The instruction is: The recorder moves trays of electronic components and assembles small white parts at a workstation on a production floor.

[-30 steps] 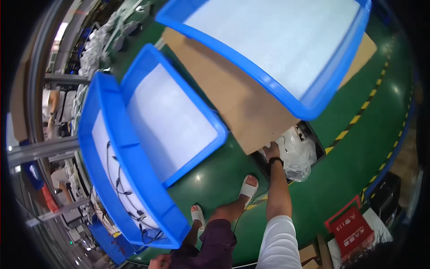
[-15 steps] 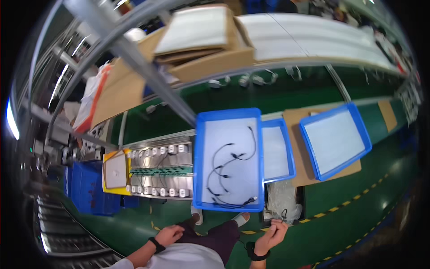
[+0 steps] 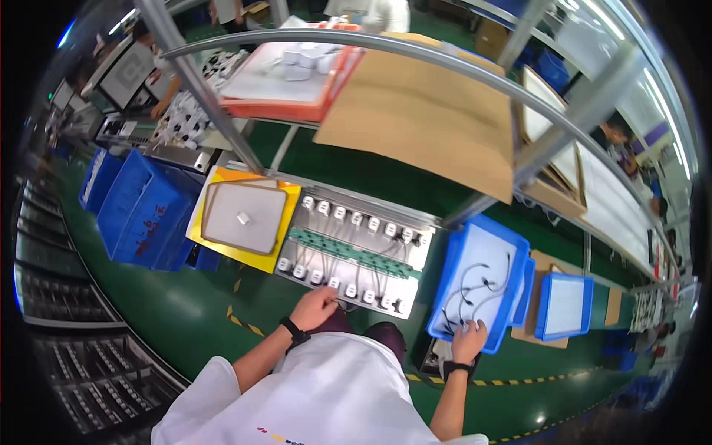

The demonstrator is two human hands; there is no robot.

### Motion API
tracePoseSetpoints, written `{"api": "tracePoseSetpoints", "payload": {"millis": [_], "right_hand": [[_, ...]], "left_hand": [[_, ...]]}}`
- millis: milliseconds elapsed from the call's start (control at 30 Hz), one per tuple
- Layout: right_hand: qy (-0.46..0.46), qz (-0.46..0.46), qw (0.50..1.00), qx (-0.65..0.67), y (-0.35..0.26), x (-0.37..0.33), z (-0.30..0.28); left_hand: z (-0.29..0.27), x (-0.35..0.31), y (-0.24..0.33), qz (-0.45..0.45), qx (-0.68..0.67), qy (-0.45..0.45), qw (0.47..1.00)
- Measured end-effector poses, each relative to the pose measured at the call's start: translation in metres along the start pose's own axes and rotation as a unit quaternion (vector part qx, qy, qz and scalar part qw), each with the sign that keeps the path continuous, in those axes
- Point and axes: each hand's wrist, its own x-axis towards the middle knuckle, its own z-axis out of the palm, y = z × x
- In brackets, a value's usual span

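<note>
A metal fixture plate (image 3: 404, 291) carries two rows of white plug adapters (image 3: 356, 218) with a green strip (image 3: 356, 256) between them and thin cables running across. At its near edge, my left hand (image 3: 314, 308) has its fingers closed together beside a white adapter (image 3: 334, 284); whatever they hold is hidden. Over the near end of a blue tray (image 3: 495, 341) is my right hand (image 3: 469, 343), fingers bent and closed at a black cable end. Several black cables (image 3: 486, 288) lie on the tray's white lining.
Left of the fixture lies a grey board (image 3: 259, 215) on a yellow sheet (image 3: 200, 230), with blue bins (image 3: 144, 222) beyond. A metal rail (image 3: 356, 35) crosses above a cardboard sheet (image 3: 423, 111). Another blue tray (image 3: 564, 304) stands right. A person (image 3: 389, 13) is at the back.
My view has swung left, bringing the fixture to the middle. My left hand has come to the fixture's near edge. My right hand, earlier holding a dark loop beside the tray, is now over it.
</note>
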Motion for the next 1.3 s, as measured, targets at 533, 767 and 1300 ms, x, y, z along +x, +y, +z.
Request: {"api": "tracePoseSetpoints", "payload": {"millis": [533,767,1300], "right_hand": [[-0.31,0.168,0.826,0.44,-0.142,0.039,0.078],[-0.33,0.14,0.833,0.421,-0.114,0.013,0.053],[-0.04,0.001,0.98,0.194,-0.15,-0.002,0.064]], "left_hand": [[-0.095,0.109,-0.178,-0.283,-0.217,0.0,0.934],[-0.135,0.048,-0.146,-0.221,-0.259,-0.089,0.936],[-0.099,0.055,-0.159,-0.15,-0.017,0.156,0.976]]}}
